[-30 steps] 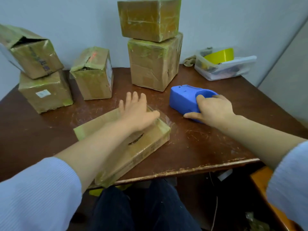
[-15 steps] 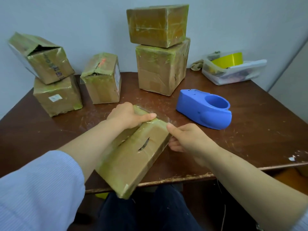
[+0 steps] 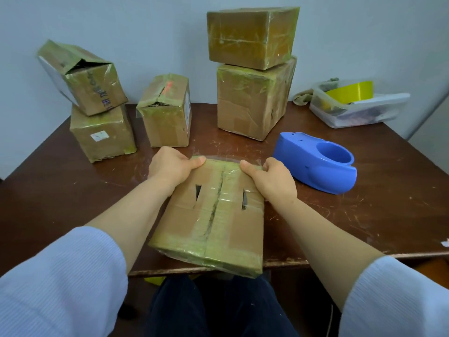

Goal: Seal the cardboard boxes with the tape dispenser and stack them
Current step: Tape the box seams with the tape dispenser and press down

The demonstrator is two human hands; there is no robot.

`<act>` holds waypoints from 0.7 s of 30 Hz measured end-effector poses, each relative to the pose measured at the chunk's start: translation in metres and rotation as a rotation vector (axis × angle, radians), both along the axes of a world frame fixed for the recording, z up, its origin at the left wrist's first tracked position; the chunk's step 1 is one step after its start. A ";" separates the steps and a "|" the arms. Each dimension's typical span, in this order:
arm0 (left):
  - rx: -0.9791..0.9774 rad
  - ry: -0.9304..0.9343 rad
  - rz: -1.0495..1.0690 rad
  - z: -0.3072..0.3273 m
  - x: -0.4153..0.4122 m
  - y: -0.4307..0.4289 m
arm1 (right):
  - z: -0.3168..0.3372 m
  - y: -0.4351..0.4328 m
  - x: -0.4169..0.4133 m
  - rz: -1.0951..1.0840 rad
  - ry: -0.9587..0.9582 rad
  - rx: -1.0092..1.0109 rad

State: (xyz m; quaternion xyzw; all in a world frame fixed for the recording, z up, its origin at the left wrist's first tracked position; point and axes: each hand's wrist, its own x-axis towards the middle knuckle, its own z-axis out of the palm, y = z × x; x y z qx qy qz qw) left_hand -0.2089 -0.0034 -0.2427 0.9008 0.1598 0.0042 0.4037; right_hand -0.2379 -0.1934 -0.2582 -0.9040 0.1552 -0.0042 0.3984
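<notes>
Head view, taped cardboard box (image 3: pixel 213 215) tilted, left hand (image 3: pixel 170 166), right hand (image 3: pixel 274 178) gripping top corners

Cardboard, plastic and worn wood.
The front box (image 3: pixel 184 215) is matt brown cardboard under glossy, wrinkled clear tape (image 3: pixel 206 249); the tape dispenser (image 3: pixel 313 170) is smooth blue plastic; the bench (image 3: pixel 60 190) is dark wood, scratched; the tub (image 3: pixel 359 115) is clear plastic.

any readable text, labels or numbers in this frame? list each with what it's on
Nothing reads clearly.
Tilted box, left stack: dark handwritten characters on its front, too blurred to read.
Box under it: small white sticker, print too small to read.
Middle box: orange-red scrawl on top, white label on its side, both illegible.
Held box, tape dispenser: no text visible.
</notes>
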 end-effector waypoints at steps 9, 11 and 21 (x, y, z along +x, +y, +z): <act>-0.283 -0.181 0.071 0.003 -0.012 0.002 | 0.015 0.000 -0.012 -0.048 -0.183 0.137; -0.454 -0.317 0.071 0.024 -0.016 0.003 | 0.040 0.003 -0.012 -0.021 -0.380 0.176; -0.554 -0.745 -0.009 0.063 -0.060 0.020 | 0.077 0.025 -0.033 0.121 -0.685 0.487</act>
